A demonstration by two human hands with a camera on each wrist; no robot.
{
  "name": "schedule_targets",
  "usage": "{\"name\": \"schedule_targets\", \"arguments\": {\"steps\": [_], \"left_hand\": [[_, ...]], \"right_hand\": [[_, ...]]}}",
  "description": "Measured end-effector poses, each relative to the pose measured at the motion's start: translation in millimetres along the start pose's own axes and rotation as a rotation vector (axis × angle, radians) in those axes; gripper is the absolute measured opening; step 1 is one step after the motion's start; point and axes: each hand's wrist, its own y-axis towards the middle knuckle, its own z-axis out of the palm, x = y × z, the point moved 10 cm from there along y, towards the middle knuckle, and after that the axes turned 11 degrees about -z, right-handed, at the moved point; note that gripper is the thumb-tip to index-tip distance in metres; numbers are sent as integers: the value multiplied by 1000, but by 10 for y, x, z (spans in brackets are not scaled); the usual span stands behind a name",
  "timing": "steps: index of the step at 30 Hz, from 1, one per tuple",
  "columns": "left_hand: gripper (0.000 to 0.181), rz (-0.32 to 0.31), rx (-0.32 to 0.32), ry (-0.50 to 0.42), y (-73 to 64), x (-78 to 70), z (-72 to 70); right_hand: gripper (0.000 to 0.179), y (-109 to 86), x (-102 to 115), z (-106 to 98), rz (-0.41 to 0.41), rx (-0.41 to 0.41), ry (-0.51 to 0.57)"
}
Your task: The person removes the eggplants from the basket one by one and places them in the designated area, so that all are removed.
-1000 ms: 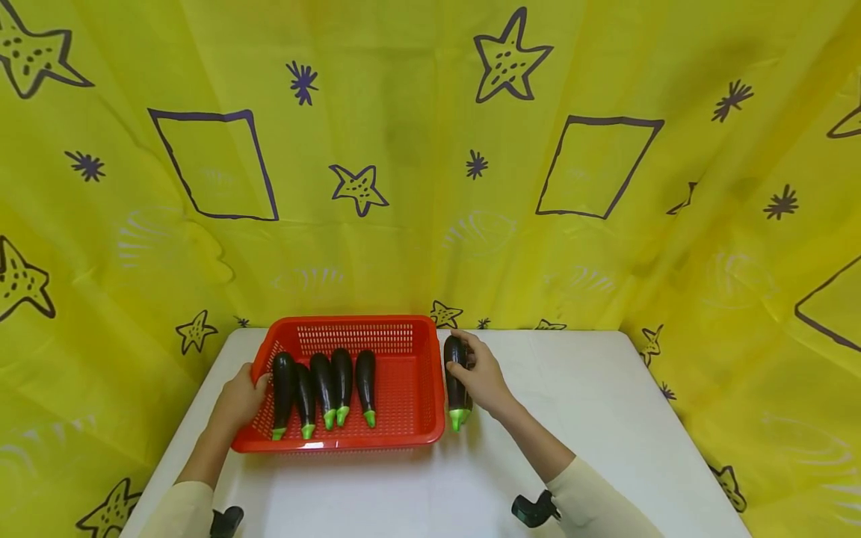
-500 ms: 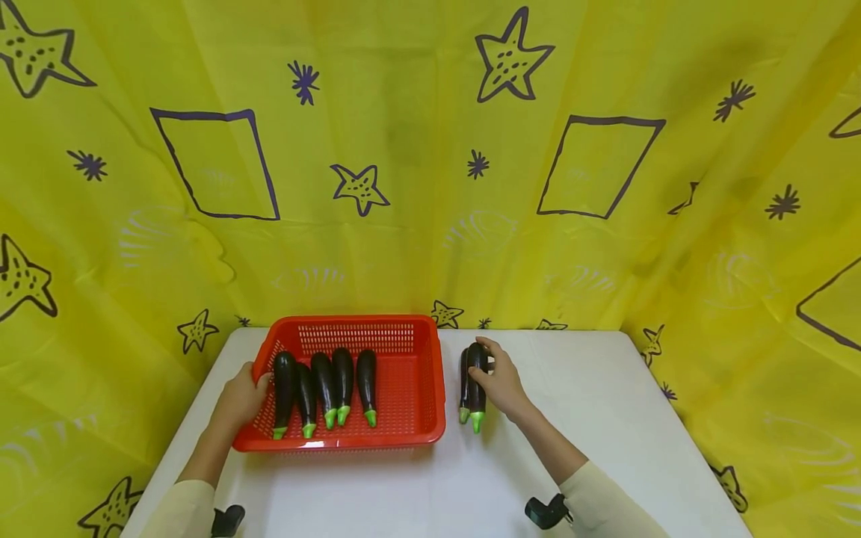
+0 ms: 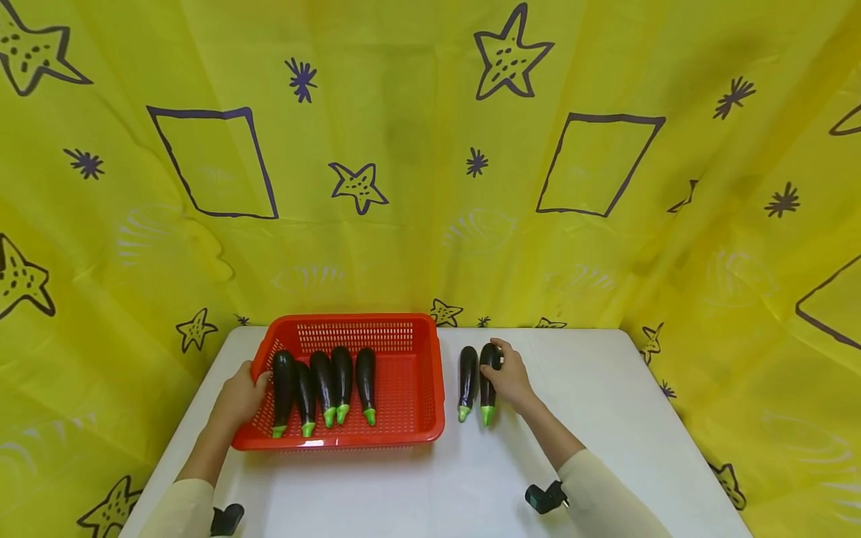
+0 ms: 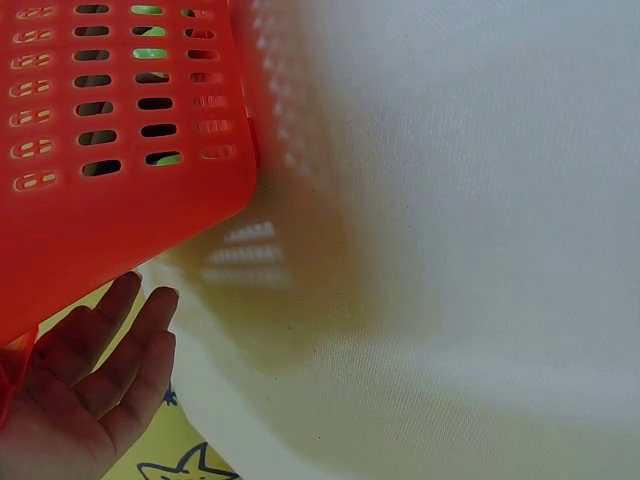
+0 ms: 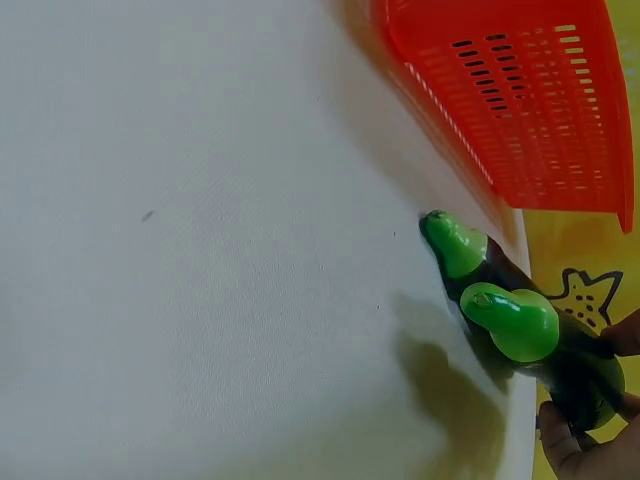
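Here, right hand [image 3: 510, 377] fingers wrap an eggplant [image 3: 489, 382] set just beside another [image 3: 467, 379] at frame centre, seemingly mid-placement; letting go looks due next. Left hand [image 3: 238, 396] grips the red basket's [image 3: 430, 388] rim at lower left, five eggplants [image 3: 325, 385] inside.

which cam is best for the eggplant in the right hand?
Head view: the held eggplant shows nearly whole under the right hand, beside another. Right wrist view shows its green stem close, body partly cut off. Left wrist view misses it.
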Motion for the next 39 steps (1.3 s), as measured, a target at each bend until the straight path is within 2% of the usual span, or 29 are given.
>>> {"name": "schedule_targets", "arguments": {"steps": [19, 30, 39], "left_hand": [[34, -4, 3, 1, 2, -17, 0], [33, -12, 13, 2, 16, 27, -8], [36, 11, -6, 27, 21, -1, -12]], "right_hand": [[61, 194, -299, 118, 24, 54, -171], [65, 232, -307, 114, 44, 51, -213], [65, 204, -306, 59, 67, 33, -221]]}}
